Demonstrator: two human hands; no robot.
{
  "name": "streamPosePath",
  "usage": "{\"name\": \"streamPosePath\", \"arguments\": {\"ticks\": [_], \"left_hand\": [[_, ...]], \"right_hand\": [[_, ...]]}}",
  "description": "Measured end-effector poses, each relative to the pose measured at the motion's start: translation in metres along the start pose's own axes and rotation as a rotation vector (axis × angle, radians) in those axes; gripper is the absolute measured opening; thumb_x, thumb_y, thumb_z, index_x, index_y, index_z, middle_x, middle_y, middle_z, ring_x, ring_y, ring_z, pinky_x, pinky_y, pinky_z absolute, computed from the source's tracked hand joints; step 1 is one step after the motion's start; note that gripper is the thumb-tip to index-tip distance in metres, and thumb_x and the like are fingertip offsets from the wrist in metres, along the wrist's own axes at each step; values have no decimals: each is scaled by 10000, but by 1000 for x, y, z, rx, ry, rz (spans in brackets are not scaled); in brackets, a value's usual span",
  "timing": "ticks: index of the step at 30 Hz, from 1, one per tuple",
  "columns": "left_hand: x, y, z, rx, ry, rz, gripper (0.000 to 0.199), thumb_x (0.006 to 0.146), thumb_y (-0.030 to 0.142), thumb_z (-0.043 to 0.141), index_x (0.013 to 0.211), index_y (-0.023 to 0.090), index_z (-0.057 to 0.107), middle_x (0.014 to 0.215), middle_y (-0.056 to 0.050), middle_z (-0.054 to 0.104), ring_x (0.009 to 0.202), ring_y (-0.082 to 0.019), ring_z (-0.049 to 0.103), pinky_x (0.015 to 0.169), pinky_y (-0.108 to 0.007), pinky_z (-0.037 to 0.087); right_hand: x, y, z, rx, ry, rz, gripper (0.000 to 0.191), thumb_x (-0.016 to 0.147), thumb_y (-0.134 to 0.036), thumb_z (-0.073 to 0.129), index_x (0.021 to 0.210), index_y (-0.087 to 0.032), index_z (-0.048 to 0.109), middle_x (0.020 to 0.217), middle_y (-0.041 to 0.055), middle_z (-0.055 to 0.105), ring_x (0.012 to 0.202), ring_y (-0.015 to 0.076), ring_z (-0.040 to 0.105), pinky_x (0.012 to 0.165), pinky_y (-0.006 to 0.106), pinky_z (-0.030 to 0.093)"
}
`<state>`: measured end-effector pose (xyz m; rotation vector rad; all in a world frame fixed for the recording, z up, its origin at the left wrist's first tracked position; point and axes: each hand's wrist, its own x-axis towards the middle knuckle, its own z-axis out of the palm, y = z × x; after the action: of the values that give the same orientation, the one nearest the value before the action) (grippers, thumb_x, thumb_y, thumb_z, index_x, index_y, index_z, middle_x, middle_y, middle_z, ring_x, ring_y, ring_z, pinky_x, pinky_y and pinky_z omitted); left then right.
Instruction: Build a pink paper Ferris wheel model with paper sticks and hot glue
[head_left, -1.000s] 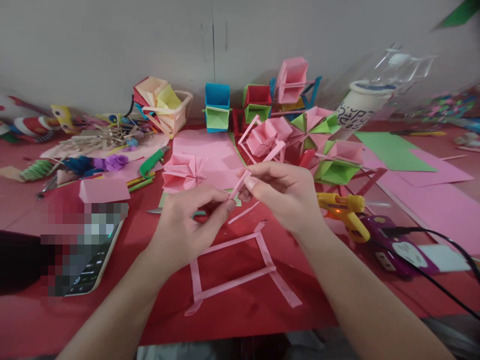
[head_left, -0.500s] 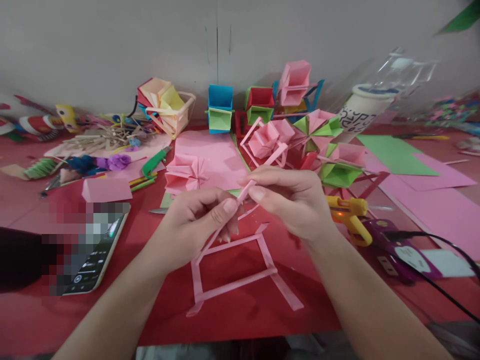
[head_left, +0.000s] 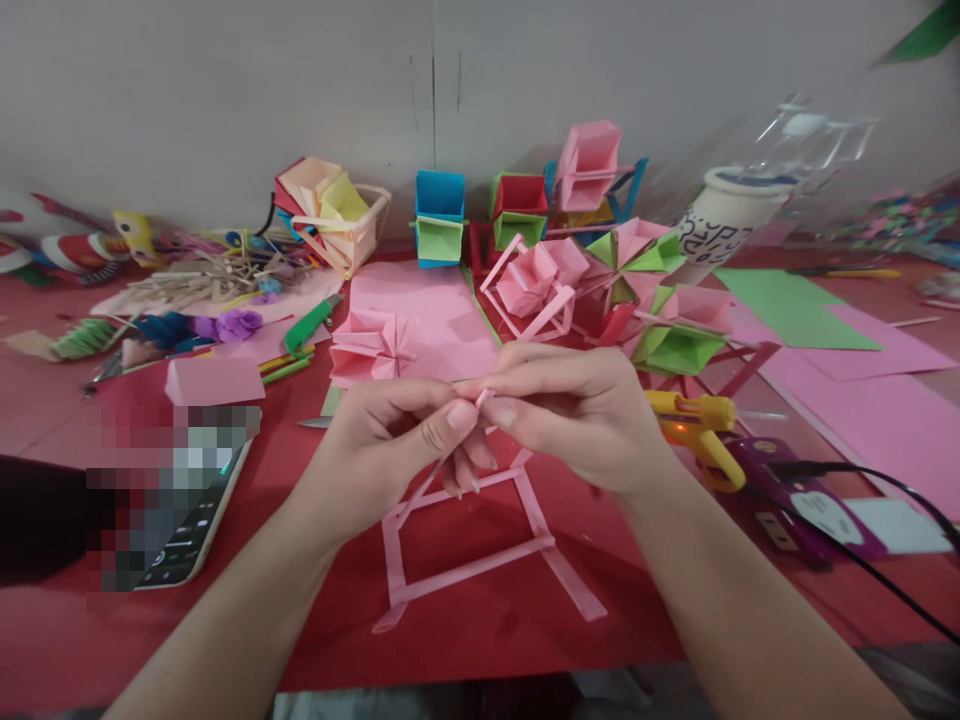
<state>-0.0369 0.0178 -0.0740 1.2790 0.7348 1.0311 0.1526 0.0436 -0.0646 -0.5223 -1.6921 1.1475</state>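
Between my two hands is a narrow pink paper strip (head_left: 484, 398), pinched close to its upper end. My left hand (head_left: 394, 440) grips it between thumb and fingers, and a length of it slants down below that hand. At the upper end, my right hand (head_left: 570, 415) pinches the strip with thumb and forefinger, its fingertips right beside the left thumb. Below the hands, a frame of flat pink paper strips (head_left: 476, 568) lies on the red table (head_left: 480, 640). A pink folded-paper wheel (head_left: 371, 348) sits just beyond my left hand.
To the right are a yellow glue gun (head_left: 697, 430) and a purple power block (head_left: 802, 500) with black cables. On the left lie a phone (head_left: 191, 530) and a green cutter (head_left: 309, 325). Several folded-paper wheels (head_left: 536, 280) stand at the back, near a white cup (head_left: 731, 220).
My right hand has moved slightly down and left, closer to my left thumb. Less of the strip's upper end shows between the fingers now.
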Motion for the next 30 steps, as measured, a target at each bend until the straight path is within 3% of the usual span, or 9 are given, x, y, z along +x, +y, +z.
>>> {"name": "streamPosePath", "arguments": {"ticks": [9,15,22,30], "left_hand": [[-2,9,4,298,98,176,189,926,236,677,760,164,733,641,-8,714,550,-124,686,532,-197,593],[-4,9,3,324,120,175,219,918,348,694,797,173,745,670,-27,745,533,-137,686,506,-222,598],[-5,7,3,322,110,183,127,915,233,678,831,175,753,677,-13,747,549,-135,696,532,-219,610],[-6,3,8,349,164,251,92,908,172,660,846,175,727,678,6,746,542,-120,698,531,-195,606]], "right_hand": [[-1,2,4,-63,72,2,168,842,-178,749,950,-277,831,809,13,754,708,143,693,590,273,582],[1,-2,4,-90,80,53,47,810,-214,781,804,-245,817,708,7,739,622,139,667,552,272,579],[-1,-1,6,35,75,109,85,803,-260,795,731,-215,782,668,3,710,583,133,664,508,261,563],[-1,2,6,106,69,107,93,810,-191,783,718,-203,778,682,4,722,605,138,685,541,264,578]]}}
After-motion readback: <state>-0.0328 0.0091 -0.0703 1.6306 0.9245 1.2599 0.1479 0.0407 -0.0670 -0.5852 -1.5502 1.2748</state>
